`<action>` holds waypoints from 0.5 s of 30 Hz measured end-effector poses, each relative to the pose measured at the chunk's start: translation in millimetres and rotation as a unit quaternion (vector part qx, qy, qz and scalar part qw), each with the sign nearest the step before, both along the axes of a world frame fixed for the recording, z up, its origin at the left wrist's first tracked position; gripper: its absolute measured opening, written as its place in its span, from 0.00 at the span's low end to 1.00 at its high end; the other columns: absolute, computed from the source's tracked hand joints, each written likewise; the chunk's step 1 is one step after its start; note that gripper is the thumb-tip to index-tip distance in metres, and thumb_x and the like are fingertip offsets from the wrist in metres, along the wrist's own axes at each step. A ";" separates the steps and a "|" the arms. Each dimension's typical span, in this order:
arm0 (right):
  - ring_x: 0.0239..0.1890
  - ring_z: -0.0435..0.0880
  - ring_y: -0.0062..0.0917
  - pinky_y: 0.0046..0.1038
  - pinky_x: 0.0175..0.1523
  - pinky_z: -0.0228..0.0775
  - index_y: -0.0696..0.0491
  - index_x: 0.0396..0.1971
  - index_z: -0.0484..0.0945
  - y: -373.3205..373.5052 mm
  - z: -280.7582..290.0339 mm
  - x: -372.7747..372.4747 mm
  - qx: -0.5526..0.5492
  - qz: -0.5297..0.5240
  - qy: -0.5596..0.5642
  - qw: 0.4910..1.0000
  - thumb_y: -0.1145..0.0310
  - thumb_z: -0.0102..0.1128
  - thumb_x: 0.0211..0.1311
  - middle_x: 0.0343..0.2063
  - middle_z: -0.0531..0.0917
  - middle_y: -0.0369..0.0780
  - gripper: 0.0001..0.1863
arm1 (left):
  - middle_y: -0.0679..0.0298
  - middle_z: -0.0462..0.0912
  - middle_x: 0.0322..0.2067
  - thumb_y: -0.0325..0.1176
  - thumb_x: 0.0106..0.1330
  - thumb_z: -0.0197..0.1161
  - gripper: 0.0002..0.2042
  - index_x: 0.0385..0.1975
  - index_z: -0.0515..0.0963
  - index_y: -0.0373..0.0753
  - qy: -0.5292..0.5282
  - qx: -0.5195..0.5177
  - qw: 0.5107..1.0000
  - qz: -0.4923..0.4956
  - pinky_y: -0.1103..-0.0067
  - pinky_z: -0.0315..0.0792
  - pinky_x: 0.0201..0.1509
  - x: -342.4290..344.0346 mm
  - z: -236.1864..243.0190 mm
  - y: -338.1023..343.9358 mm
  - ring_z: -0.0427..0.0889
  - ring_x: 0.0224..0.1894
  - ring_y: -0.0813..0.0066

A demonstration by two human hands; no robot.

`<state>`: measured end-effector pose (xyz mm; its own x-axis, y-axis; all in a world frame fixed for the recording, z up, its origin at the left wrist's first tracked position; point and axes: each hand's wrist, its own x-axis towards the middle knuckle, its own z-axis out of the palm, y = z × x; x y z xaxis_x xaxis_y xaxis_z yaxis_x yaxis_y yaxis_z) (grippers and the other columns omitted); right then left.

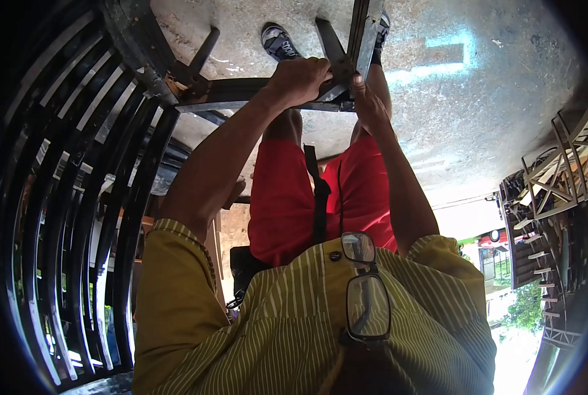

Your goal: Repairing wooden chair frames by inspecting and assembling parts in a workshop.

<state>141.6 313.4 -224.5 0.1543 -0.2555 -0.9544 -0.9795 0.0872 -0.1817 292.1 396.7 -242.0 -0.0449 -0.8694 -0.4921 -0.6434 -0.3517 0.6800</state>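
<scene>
Wearing a striped yellow shirt (pixel 281 316) with glasses (pixel 368 306) hung at the front, and red shorts (pixel 281 204). Gripping a black frame (pixel 228 89) by its corner, just beyond the shorts, with the left hand (pixel 299 82) curled closed. Touching that corner with the thumb of the right hand (pixel 371 107); cannot tell its other fingers' hold. Beside curved black slats (pixel 134 204) on the left. Beyond, in dark shoes (pixel 279 43) on a grey floor (pixel 432 118), with wooden pieces (pixel 561 181) far right

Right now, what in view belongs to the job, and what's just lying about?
Job:
- dark frame
- left hand, right hand, both at its corner

Aside:
- eyeglasses, hung on shirt
- clutter, far right

Slatted panel: can't tell.
</scene>
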 end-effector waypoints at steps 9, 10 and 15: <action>0.52 0.56 0.36 0.27 0.53 0.45 0.55 0.49 0.56 4.8 -10.7 -7.2 0.018 -0.031 -0.042 0.998 0.38 0.21 0.48 0.45 0.63 0.50 0.38 | 0.56 0.73 0.15 0.37 0.53 0.46 0.11 0.20 0.68 0.35 -0.028 0.069 0.992 0.105 0.73 0.67 0.20 -11.2 5.3 3.3 0.75 0.20 0.63; 0.52 0.56 0.36 0.27 0.53 0.45 0.55 0.49 0.56 3.6 -8.8 -5.2 0.016 -0.029 -0.043 0.999 0.38 0.21 0.48 0.45 0.63 0.50 0.38 | 0.56 0.73 0.15 0.37 0.53 0.46 0.11 0.20 0.68 0.35 -0.029 0.066 0.992 0.107 0.73 0.67 0.20 -10.6 6.2 1.7 0.75 0.20 0.63; 0.51 0.57 0.35 0.26 0.52 0.47 0.57 0.47 0.58 5.6 -20.3 -15.1 0.003 -0.047 -0.072 0.996 0.38 0.22 0.48 0.44 0.63 0.51 0.38 | 0.56 0.73 0.16 0.38 0.53 0.47 0.11 0.20 0.68 0.37 -0.033 0.110 0.989 0.094 0.75 0.67 0.21 -11.5 6.4 -2.8 0.75 0.22 0.63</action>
